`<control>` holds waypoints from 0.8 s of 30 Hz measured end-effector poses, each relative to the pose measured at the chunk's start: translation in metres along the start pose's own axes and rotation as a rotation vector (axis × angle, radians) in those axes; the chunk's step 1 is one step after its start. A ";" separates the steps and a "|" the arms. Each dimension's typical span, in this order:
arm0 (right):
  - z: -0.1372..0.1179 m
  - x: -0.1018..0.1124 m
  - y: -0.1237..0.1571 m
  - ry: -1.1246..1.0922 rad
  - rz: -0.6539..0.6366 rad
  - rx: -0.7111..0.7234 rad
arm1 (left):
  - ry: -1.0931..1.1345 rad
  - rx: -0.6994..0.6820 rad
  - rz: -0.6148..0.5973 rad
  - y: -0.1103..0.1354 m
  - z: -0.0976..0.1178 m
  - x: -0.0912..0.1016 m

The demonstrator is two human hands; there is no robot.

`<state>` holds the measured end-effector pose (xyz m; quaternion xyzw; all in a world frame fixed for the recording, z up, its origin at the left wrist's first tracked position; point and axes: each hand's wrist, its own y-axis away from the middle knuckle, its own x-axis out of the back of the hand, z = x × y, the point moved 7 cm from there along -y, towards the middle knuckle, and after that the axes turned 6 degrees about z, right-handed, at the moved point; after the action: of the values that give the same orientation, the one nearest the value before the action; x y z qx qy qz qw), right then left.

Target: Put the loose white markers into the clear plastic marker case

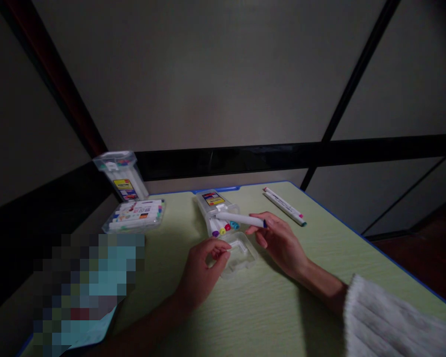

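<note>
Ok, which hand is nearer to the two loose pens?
Right. The right hand is close, on the near side of the loose pens; the left hand is farther left, by the clear lid.

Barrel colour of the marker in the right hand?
The marker barrel is white; see head view.

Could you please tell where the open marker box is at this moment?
In the head view, the open marker box lies at centre, near the far edge of the table, left of the right hand and beyond the clear lid.

Clearance at open marker case (217, 204)
Bare tabletop (250, 197) separates it from two loose markers (284, 207); lowered lid (242, 255) obstructs low frontal access.
</note>
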<state>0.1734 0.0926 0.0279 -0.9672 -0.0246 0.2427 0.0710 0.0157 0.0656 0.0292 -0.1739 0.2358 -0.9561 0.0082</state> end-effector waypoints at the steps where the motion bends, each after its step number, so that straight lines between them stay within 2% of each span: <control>1: 0.001 0.000 0.000 0.009 -0.009 0.002 | 0.003 0.002 -0.003 0.000 0.000 0.000; 14: 0.008 -0.009 0.006 0.180 -0.164 0.015 | -0.009 -0.001 -0.022 0.001 -0.001 -0.002; 24: 0.008 -0.018 0.011 0.258 -0.205 0.009 | 0.044 0.046 -0.013 0.000 -0.003 -0.001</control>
<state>0.1538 0.0812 0.0281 -0.9824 -0.1130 0.1082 0.1022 0.0158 0.0670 0.0260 -0.1538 0.2126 -0.9649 0.0008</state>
